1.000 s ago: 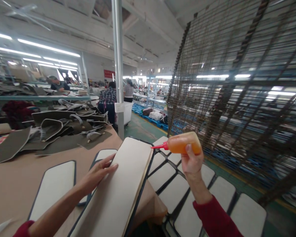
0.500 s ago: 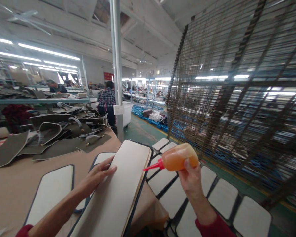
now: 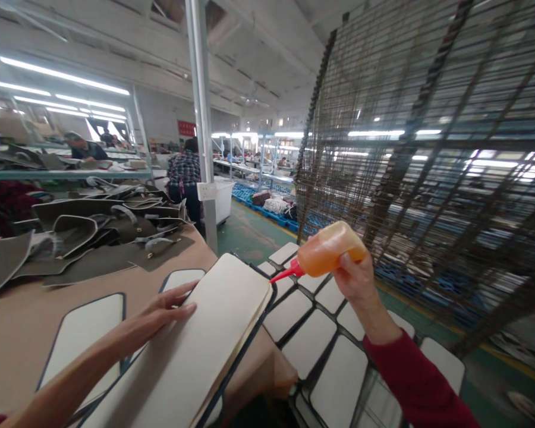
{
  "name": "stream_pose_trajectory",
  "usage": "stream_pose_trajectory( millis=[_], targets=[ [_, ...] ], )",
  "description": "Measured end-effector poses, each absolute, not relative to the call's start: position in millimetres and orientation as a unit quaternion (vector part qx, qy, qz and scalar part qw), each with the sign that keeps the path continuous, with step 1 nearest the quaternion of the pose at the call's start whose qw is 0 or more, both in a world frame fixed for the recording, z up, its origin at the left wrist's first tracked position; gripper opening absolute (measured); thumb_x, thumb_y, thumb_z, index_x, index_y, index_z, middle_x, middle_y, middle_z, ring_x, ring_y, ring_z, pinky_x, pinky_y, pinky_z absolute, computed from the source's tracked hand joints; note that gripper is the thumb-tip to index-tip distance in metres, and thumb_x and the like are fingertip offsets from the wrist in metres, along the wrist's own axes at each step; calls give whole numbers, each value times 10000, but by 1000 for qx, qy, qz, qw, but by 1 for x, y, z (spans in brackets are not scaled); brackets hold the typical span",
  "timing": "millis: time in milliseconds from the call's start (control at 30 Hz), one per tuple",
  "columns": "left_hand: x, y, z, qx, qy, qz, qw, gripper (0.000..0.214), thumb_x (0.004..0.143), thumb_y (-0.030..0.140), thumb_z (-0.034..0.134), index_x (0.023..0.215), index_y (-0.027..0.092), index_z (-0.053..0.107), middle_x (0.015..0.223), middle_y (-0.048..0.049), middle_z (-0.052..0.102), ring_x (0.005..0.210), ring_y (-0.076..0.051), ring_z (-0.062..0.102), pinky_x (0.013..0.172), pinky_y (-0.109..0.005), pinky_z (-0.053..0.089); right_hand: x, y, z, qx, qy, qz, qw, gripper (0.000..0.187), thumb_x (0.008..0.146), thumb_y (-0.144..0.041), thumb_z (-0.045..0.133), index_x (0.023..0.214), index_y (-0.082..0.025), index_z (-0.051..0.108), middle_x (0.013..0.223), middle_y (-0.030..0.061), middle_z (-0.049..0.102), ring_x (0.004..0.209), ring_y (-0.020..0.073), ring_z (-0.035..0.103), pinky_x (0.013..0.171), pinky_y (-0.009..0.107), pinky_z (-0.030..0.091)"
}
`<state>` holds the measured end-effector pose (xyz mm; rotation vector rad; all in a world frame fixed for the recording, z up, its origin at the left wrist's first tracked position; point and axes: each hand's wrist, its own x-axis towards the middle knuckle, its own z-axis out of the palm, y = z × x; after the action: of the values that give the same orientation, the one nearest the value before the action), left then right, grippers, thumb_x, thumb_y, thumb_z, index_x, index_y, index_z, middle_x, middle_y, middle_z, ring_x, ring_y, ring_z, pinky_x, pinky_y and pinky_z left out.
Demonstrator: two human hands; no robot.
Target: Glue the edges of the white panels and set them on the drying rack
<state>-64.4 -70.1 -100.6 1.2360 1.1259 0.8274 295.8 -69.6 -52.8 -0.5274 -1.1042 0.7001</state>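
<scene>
In my right hand (image 3: 356,276) is a squeeze bottle (image 3: 327,249) of amber liquid, tipped so that its red nozzle (image 3: 288,271) points down and left. The nozzle tip meets the right edge of a long white panel (image 3: 214,315) with a dark rim, close to its far corner. My left hand (image 3: 172,306) grips that panel by its left edge, thumb on the white face and the other fingers partly hidden. The panel is held tilted above the brown table (image 3: 169,264). Two similar panels, one at the left (image 3: 87,336), lie on the table beneath my left arm.
Grey-brown cut pieces with straps (image 3: 102,232) are heaped at the table's left. More white panels (image 3: 312,339) lie in rows at the right. A metal post (image 3: 200,119) rises behind the table, a person in a checked shirt (image 3: 185,169) beside it. A large wire rack (image 3: 405,131) leans at the right.
My right hand has moved the bottle up, carrying its nozzle along the panel's right edge toward the far corner. My left hand still holds the panel. The view has turned slightly right.
</scene>
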Motion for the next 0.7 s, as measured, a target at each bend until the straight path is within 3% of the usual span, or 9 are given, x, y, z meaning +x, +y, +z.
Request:
stream_pose_trajectory(
  millis=[467,700],
  targets=[
    [-65,-76,-92,532,486,359,592,771,649,434,784,1354,233,544,1092,-66,731,860,-296,705,736,-347,562,297,-79,-39,-211,-533,333,749,628,495,-431,885,1051,-257,652,981,57,722,907,292,684,916,517,505],
    [-67,-73,-100,535,480,373,586,696,659,423,780,1302,232,593,1132,-67,721,898,-281,704,742,-296,554,300,-90,-54,-242,-498,372,745,720,477,-464,885,1122,-263,637,956,66,739,944,309,681,932,537,493]
  ],
)
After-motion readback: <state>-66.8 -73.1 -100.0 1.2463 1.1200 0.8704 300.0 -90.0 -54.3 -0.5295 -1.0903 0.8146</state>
